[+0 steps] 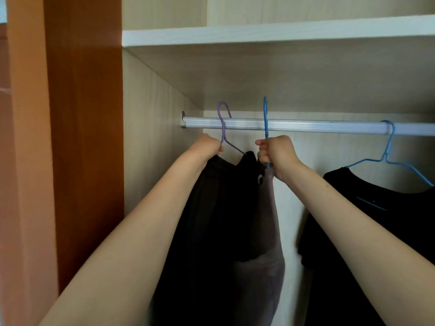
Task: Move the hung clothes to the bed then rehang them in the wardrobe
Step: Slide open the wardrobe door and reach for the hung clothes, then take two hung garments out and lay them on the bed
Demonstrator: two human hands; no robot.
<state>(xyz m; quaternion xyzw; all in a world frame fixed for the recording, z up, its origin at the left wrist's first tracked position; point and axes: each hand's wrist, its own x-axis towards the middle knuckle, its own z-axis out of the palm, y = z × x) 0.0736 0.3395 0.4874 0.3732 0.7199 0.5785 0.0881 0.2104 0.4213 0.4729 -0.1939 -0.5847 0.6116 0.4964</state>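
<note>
My left hand (pixel 208 147) was closed tightly around the neck of the purple hanger (pixel 222 118), which carried a dark, heavy-looking garment (pixel 211 220). My right hand (pixel 275 154) gripped the blue hanger (pixel 265 114) in a fist, with a soft grey-mauve garment (pixel 266 231) falling below it. Both hands were just under the rail (pixel 317 127), a pale ribbed metal bar that ran left to right across the wardrobe below the white shelf (pixel 259 31). The two thin wire hooks stood directly above my hands and rose higher than the rail. They seemed to be lifted clear of it, but from this angle I could not be sure. The purple hook faced me flat, and the blue one showed only its edge. So the next move depended on height: each hook had to pass over the top of the bar, straight above my hands. Further right, well apart, a black T-shirt (pixel 376 208) hung on another blue hanger (pixel 388 147) that sat on the rail.
</note>
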